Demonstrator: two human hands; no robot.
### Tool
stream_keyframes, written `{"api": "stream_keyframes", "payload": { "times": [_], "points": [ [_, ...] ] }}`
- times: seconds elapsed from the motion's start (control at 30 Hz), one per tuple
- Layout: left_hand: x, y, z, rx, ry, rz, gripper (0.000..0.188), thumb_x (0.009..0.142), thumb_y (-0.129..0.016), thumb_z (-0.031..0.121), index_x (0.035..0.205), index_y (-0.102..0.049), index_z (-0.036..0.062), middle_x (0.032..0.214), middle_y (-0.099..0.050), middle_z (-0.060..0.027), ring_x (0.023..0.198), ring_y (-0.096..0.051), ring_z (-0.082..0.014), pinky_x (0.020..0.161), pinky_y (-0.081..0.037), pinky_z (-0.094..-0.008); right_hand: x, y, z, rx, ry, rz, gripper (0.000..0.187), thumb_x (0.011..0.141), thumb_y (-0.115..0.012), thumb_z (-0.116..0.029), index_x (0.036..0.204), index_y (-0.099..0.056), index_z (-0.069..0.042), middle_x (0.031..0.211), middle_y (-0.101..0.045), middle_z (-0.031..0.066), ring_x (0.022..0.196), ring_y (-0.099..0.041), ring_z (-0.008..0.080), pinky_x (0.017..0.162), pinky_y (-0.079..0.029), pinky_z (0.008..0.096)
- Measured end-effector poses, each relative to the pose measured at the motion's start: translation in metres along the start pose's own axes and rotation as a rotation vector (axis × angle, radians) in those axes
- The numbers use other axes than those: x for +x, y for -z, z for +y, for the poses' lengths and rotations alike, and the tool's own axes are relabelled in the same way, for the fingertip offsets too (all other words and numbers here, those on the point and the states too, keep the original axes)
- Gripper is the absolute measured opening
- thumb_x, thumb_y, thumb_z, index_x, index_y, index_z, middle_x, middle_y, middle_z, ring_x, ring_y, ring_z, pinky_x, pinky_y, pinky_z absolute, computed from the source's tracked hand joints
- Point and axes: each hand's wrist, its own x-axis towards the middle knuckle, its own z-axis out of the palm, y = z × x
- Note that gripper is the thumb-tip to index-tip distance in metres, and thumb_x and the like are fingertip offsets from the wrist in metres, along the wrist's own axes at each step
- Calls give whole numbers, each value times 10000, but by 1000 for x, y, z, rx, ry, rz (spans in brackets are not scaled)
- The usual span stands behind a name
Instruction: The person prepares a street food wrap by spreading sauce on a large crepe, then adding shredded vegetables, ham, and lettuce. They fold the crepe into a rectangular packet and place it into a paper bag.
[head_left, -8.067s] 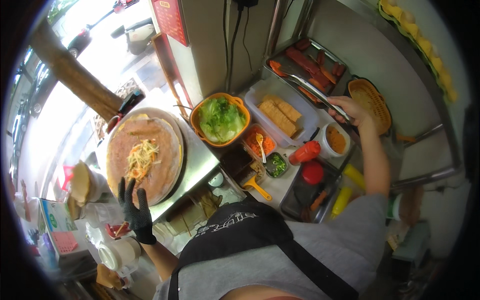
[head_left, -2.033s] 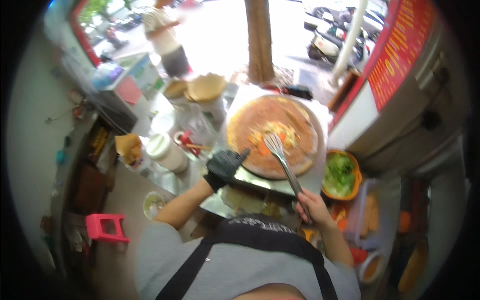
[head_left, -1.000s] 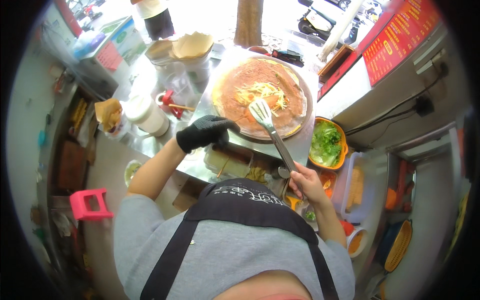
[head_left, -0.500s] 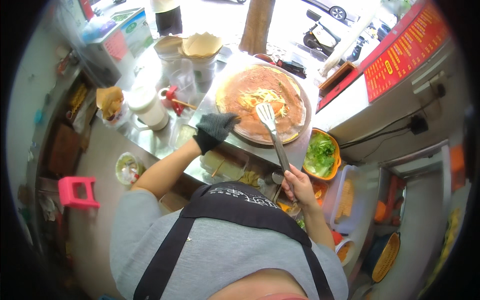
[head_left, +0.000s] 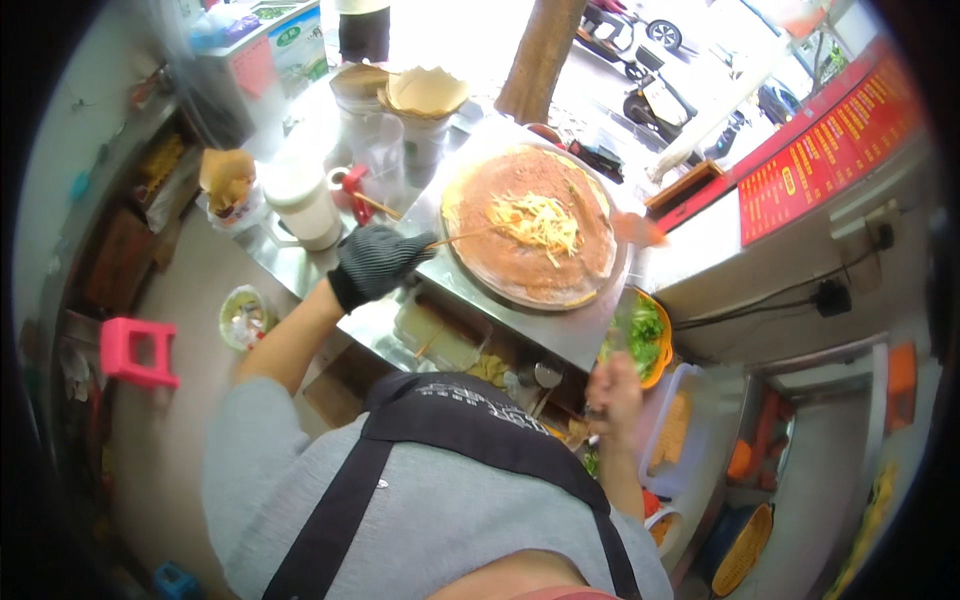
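Observation:
A large round crepe (head_left: 480,190) with reddish-brown sauce lies on the round griddle, pale shreds (head_left: 538,222) heaped near its middle. At the griddle's left, my left hand (head_left: 380,264), in a dark striped glove, is closed on a thin wooden skewer (head_left: 455,240) whose far end reaches over the crepe. My right hand (head_left: 613,392), bare and smeared by motion, grips the spatula (head_left: 623,318) by its handle beside the lettuce basket. Off the griddle's right edge, a blurred orange-red piece (head_left: 638,230) appears at the spatula's far end; its kind is unclear.
An orange basket of lettuce (head_left: 645,335) sits right of the counter, a clear plastic box (head_left: 672,430) nearer me. Left of the griddle stand a white lidded jug (head_left: 303,212), a clear pitcher (head_left: 380,160) and paper-lined buckets (head_left: 425,95). A pink stool (head_left: 138,352) stands on the floor.
The spatula has swung right, off the crepe, and the orange-red piece has left the shreds. My left hand has drawn back leftward with the skewer, its far end now bare. The view has shifted slightly.

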Motion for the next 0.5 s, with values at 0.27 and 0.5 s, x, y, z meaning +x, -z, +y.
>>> {"api": "stream_keyframes", "payload": {
  "times": [0.27, 0.5],
  "points": [
    [-124, -58, -60, -1190, 1025, 555, 200, 983, -431, 218, 1068, -448, 37, 793, -614, -146, 638, -615, -202, 627, -519, -311, -20, 18, -31, -116, 173, 168, 389, 989, -416, -210, 1366, -381, -119, 579, -393, -12, 370, -341, 42, 306, -286, 180],
    [-218, -132, -60, -1165, 1570, 459, 233, 813, -588, 42, 1045, -612, 32, 1015, -633, -67, 905, -599, -162, 761, -491, -293, -15, -19, -13, -187, -43, 122, 395, 995, -405, -226, 1371, -379, -111, 584, -397, -11, 369, -342, 42, 302, -286, 183]
  ]
}}
